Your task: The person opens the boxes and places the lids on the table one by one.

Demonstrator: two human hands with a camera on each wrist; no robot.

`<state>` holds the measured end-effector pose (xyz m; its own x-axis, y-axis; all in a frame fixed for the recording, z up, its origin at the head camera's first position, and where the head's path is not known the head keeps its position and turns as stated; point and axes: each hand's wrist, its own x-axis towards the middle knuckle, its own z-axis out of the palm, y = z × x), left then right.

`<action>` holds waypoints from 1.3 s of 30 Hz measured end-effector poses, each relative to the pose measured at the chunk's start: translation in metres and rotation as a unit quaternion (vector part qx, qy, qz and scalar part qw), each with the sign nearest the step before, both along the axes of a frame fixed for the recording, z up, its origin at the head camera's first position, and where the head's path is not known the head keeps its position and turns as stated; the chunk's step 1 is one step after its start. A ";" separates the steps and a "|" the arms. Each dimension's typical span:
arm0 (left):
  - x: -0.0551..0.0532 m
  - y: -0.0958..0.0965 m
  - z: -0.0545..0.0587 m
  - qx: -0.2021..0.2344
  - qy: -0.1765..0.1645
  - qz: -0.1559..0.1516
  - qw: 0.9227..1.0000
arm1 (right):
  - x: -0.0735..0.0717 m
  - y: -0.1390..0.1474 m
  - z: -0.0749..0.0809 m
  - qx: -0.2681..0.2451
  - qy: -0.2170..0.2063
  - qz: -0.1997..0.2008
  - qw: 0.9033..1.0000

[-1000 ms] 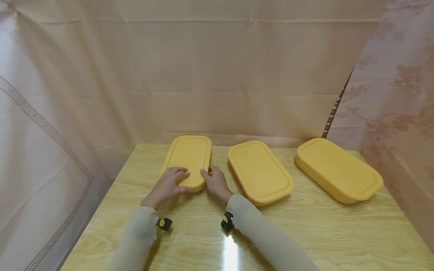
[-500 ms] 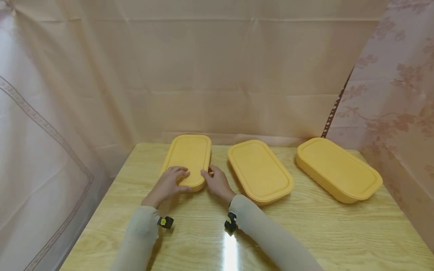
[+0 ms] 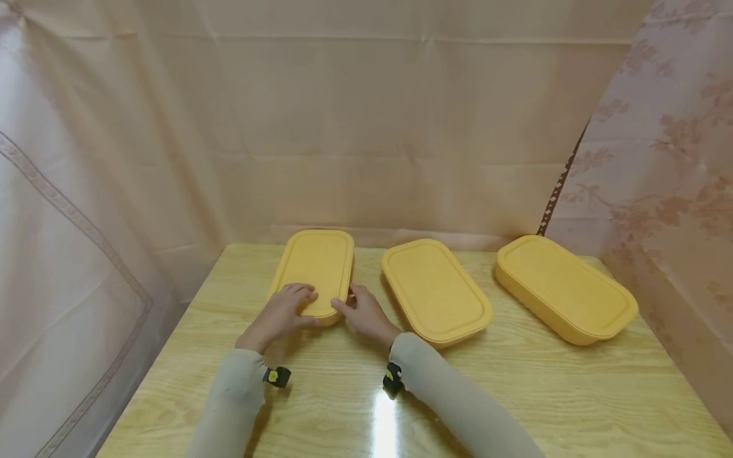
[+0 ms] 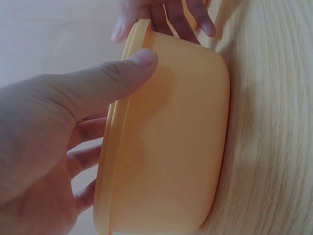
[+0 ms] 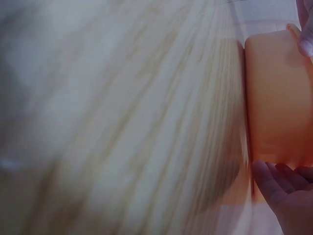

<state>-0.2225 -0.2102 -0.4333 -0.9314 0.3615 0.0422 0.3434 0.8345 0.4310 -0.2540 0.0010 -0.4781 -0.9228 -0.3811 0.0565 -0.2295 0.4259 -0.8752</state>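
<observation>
In the head view a yellow lidded food container (image 3: pixel 318 262) lies flat at the left of the table, near its back edge. My left hand (image 3: pixel 277 318) holds its near left corner. The left wrist view shows the left thumb (image 4: pixel 110 81) on the near wall by the rim, with the other fingers over the lid (image 4: pixel 115 147). At the near right corner, my right hand (image 3: pixel 366 316) holds the container, thumb at the lid's edge and fingers along the side wall. Some right fingertips (image 5: pixel 264 176) show low beside the wall in the right wrist view. The lid sits on the container.
A second yellow container (image 3: pixel 436 289) lies angled just right of my right hand. Another yellow container (image 3: pixel 564 287) sits farther right. The wooden table (image 3: pixel 332 407) meets a hanging beige cloth (image 3: pixel 366 140) at the back, with patterned cloth (image 3: pixel 676 191) at the right.
My right thumb has slid slightly towards me along the container's near right corner. The left hand keeps its place. The whole head view has shifted a little.
</observation>
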 end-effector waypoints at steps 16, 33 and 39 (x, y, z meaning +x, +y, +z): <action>0.003 -0.003 0.001 -0.008 0.022 -0.008 1.000 | -0.001 -0.002 -0.005 0.034 0.023 0.008 0.999; 0.005 0.009 0.001 -0.040 0.096 -0.035 0.994 | -0.002 -0.006 -0.012 0.004 0.022 0.012 1.000; 0.014 0.021 0.004 -0.080 0.137 -0.023 0.987 | 0.000 -0.007 -0.014 -0.005 0.020 0.007 1.000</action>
<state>-0.2088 -0.1892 -0.4296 -0.8761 0.4248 0.2282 0.4668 0.8657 0.1805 -0.2537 -0.0056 -0.4921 -0.9140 -0.3937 0.0975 -0.2706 0.4128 -0.8697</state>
